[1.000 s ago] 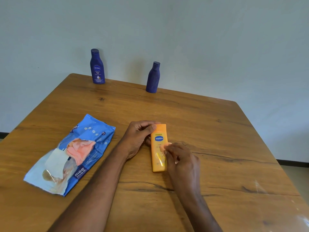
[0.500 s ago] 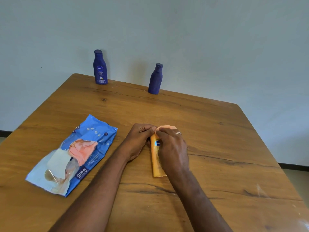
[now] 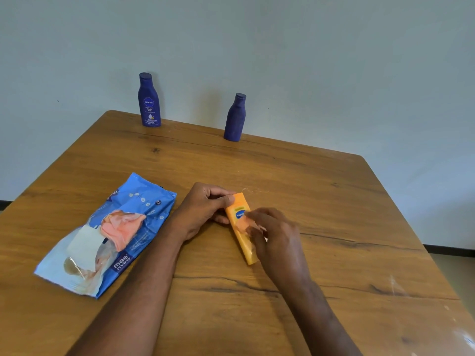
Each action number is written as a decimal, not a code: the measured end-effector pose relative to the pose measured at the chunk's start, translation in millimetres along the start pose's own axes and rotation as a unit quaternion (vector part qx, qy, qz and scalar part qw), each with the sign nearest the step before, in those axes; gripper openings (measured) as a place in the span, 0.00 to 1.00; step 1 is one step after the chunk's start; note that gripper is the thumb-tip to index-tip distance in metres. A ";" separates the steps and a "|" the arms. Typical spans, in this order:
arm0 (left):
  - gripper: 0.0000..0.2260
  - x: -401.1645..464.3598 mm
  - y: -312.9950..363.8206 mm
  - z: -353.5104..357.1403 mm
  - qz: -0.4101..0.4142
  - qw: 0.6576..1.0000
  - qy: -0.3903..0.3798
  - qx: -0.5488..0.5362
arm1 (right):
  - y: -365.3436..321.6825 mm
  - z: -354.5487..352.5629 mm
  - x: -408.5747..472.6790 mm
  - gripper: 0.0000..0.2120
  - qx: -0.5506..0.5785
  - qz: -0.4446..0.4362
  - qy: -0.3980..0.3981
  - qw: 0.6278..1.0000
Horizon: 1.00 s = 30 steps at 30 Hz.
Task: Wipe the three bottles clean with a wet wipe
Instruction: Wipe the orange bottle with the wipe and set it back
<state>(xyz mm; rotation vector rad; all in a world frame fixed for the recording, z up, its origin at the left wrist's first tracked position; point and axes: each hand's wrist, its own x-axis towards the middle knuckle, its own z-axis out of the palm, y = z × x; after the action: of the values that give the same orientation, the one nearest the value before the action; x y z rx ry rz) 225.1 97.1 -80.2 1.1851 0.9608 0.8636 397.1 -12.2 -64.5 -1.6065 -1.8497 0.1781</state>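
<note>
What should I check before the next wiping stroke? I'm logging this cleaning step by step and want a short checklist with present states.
1. Yellow bottle lies flat on the table: ok.
2. Left hand grips the bottle's far end to steady it: ok.
3. Right hand presses the pink wipe onto the bottle's front: ok.
4. Bottle's underside wiped: cannot tell.
5. Labelled blue bottle and plain blue bottle upright at the far edge, within view: ok.
6. Wipe pack open, another pink wipe protruding: ok.
</note>
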 end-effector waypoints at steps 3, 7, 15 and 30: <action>0.09 -2.1 1.1 0.4 -0.013 0.999 -0.010 -0.034 | -9.3 9.4 21.3 0.15 -0.043 0.016 0.001 0.999; 0.12 -3.1 0.7 -1.3 -0.008 1.000 -0.017 -0.024 | -23.6 24.2 41.5 0.14 -0.076 -0.023 -0.016 0.997; 0.07 3.1 -3.6 6.2 0.008 0.997 0.034 0.073 | -13.4 16.2 1.5 0.15 -0.079 -0.088 -0.060 0.991; 0.07 -2.1 0.1 5.5 0.024 0.996 0.012 0.088 | -9.1 15.8 36.9 0.11 -0.047 0.004 -0.039 0.998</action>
<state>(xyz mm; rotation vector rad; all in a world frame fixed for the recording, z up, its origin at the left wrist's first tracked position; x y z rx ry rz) 229.5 93.3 -79.1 1.3541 1.0481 0.8456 380.2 24.6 -57.4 -1.6929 -1.9374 0.1618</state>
